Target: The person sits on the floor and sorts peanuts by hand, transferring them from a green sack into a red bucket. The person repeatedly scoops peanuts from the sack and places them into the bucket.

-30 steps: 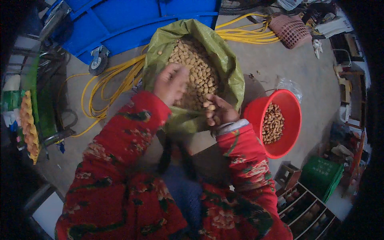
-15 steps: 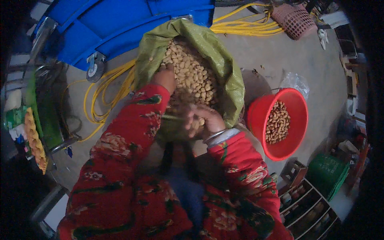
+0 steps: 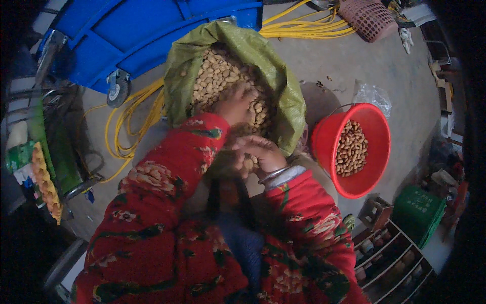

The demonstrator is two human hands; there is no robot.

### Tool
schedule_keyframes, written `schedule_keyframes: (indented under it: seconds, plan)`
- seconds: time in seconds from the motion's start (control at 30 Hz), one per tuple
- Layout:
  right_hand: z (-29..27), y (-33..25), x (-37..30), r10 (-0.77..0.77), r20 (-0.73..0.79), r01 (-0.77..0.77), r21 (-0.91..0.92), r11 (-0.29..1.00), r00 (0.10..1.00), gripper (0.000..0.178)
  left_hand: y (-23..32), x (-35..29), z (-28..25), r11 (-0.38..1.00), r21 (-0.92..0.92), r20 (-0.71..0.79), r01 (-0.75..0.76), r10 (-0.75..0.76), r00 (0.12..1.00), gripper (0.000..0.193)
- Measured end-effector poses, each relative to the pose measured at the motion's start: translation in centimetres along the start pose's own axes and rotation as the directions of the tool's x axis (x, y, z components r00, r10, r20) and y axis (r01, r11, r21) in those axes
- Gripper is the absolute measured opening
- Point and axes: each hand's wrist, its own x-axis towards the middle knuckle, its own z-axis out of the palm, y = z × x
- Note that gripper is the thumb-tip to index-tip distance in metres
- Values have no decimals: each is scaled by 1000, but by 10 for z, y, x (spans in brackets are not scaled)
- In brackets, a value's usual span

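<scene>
An olive-green woven sack (image 3: 291,96) stands with its mouth rolled back, full of peanuts in their shells (image 3: 217,76). Over the middle of that heap my left hand (image 3: 235,104) reaches in, touching or just above the nuts; motion smears its fingers. My right hand (image 3: 263,151), a bracelet on its wrist, is at the sack's near edge, its fingers curled round a few peanuts (image 3: 249,163). To the right, a red bucket (image 3: 320,139) leans toward me with more peanuts (image 3: 352,149) in the bottom.
A blue wheeled cart (image 3: 147,38) stands at the far left, with a yellow hose (image 3: 121,137) coiled beside it. Beyond the sack is a pink perforated basket (image 3: 372,20). A clear plastic bag (image 3: 372,99) lies behind the bucket; a green box (image 3: 417,215) and a slatted rack (image 3: 392,263) are near right.
My left hand has moved right across the peanuts, from the sack's left side to its middle. My right hand stays curled near the sack's edge. The whole view has shifted slightly.
</scene>
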Motion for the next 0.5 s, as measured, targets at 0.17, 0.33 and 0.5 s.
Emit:
schedule_keyframes:
  seconds: [0.17,0.33,0.5]
  plan:
    - [2,2,1,74,37,-74,-6,997,997,38,11,-36,5,964,116,253,-239,204,946,35]
    - [-7,-2,2,-88,-106,105,166,981,990,33,-20,-63,-6,990,125,239,-71,39,970,34]
    - [-21,-11,-1,-262,-107,280,215,936,959,21,-61,-52,-14,782,-565,-63,262,-358,932,25]
